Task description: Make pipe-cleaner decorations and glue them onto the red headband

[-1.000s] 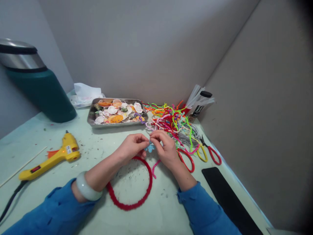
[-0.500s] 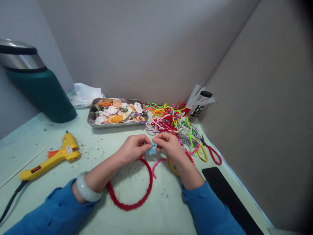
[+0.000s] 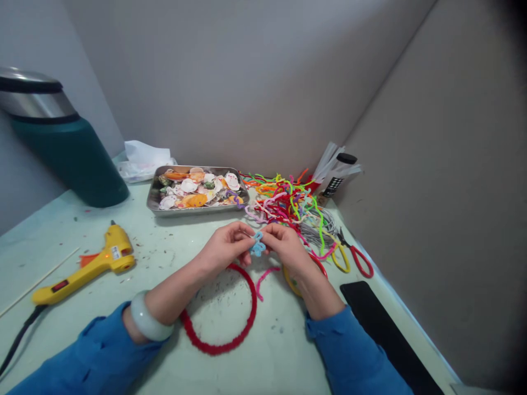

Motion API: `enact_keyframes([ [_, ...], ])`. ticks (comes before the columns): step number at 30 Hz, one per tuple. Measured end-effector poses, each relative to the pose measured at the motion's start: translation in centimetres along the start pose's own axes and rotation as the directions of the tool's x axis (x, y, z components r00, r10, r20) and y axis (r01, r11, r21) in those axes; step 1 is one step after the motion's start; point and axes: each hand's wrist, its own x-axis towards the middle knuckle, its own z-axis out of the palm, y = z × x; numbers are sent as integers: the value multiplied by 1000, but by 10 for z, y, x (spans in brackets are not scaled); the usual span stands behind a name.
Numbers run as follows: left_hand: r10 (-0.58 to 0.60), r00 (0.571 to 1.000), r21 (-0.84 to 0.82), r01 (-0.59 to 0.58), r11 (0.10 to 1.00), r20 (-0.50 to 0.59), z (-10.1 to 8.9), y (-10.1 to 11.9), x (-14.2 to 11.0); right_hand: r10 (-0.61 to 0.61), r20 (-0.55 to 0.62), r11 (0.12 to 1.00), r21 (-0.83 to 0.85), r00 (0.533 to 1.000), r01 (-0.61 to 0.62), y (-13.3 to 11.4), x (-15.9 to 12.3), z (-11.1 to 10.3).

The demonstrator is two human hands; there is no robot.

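My left hand (image 3: 224, 248) and my right hand (image 3: 286, 248) meet above the table, both pinching a small light-blue pipe-cleaner shape (image 3: 257, 244) between their fingertips. Just below them lies a red pipe-cleaner ring (image 3: 230, 343), with my left wrist and its pale bangle (image 3: 145, 321) over its left side. A short pink pipe cleaner (image 3: 263, 277) lies beside the ring, under my right hand.
A pile of coloured pipe cleaners (image 3: 288, 204) and a metal tray of shells (image 3: 196, 191) sit behind my hands. Red and yellow scissors (image 3: 349, 258) lie at the right, near a black flat object (image 3: 382, 329). A yellow glue gun (image 3: 88, 263) and a green flask (image 3: 61, 142) are at the left.
My right hand has shifted a little right and turned, uncovering a yellow loop beneath it. The blue shape now sits slightly higher between my fingertips.
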Motion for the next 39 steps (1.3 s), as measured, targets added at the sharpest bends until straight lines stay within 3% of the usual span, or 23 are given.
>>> enact_keyframes([
  [4, 35, 999, -21, -35, 999, -15, 0, 0, 0, -23, -22, 999, -28, 1000, 22, 1, 1, 1],
  [9, -50, 997, -36, 48, 998, -67, 1, 2, 1, -45, -70, 999, -2, 997, 45, 5, 2, 3],
  [20, -94, 995, -143, 97, 985, 27, -4, 0, 0, -53, -60, 998, 31, 997, 55, 7, 2, 4],
  [39, -128, 991, -76, 126, 989, -26, 3, 5, -1, -49, -65, 998, 41, 997, 52, 13, 4, 7],
])
